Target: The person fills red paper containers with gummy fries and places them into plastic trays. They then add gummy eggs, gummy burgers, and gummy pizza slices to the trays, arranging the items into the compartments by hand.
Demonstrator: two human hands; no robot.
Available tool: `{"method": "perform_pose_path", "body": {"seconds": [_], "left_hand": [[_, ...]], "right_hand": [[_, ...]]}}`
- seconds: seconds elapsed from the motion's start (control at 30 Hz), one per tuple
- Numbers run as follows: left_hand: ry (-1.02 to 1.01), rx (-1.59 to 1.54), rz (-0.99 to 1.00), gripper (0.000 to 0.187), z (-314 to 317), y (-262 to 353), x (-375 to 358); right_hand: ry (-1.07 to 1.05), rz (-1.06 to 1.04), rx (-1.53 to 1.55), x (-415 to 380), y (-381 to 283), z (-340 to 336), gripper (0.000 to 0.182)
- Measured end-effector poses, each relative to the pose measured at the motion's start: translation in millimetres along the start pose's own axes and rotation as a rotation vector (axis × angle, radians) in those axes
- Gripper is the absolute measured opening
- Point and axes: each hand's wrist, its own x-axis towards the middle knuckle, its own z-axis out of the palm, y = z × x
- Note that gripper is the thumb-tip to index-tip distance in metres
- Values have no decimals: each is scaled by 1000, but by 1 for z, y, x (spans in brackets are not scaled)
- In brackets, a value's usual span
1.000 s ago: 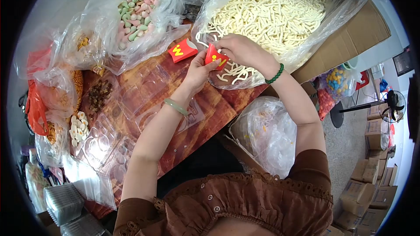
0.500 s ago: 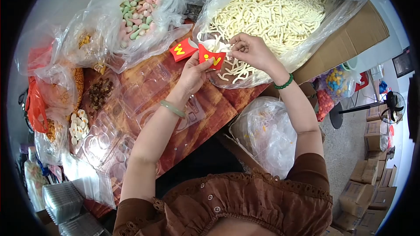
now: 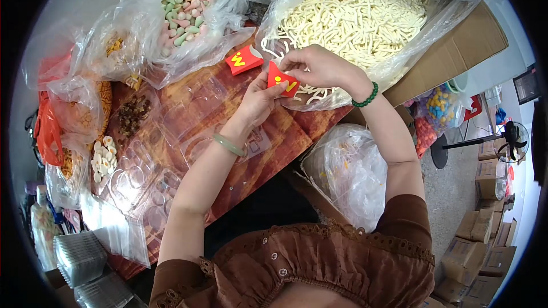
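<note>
My left hand (image 3: 261, 100) grips a small red carton (image 3: 282, 82) with a yellow mark, its thumb on the front. At the carton's top edge is my right hand (image 3: 317, 68), fingers bent and drawn together; whatever they pinch is hidden. A second red carton (image 3: 244, 60) lies on the table just beyond my left hand. Behind my right hand, a large clear bag of pale, stick-shaped pieces (image 3: 354, 23) lies open, and some sticks spill toward its near edge.
On the patterned red table (image 3: 278, 147) are clear plastic trays (image 3: 194, 100), a bag of pink and green pieces (image 3: 185, 20), dark bits (image 3: 134, 117) and white pieces (image 3: 104, 159). A plastic-lined box (image 3: 348, 171) stands below the table's right edge.
My right hand has moved left over the carton's mouth, covering the pale sticks seen there before. The held carton has shifted slightly down and right.
</note>
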Motion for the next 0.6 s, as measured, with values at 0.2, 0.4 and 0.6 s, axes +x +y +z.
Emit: {"method": "perform_pose_path", "body": {"seconds": [0.2,0.4,0.6], "left_hand": [[50,-22,84,42,-10,11,-15],[90,83,133,42,-16,15,-31],[143,184,251,40,-11,18,-53]], "right_hand": [[294,51,-12,-14,-2,1,24],[418,-274,-159,-7,-10,18,15],[267,-99,-16,14,-50,38,16]]}}
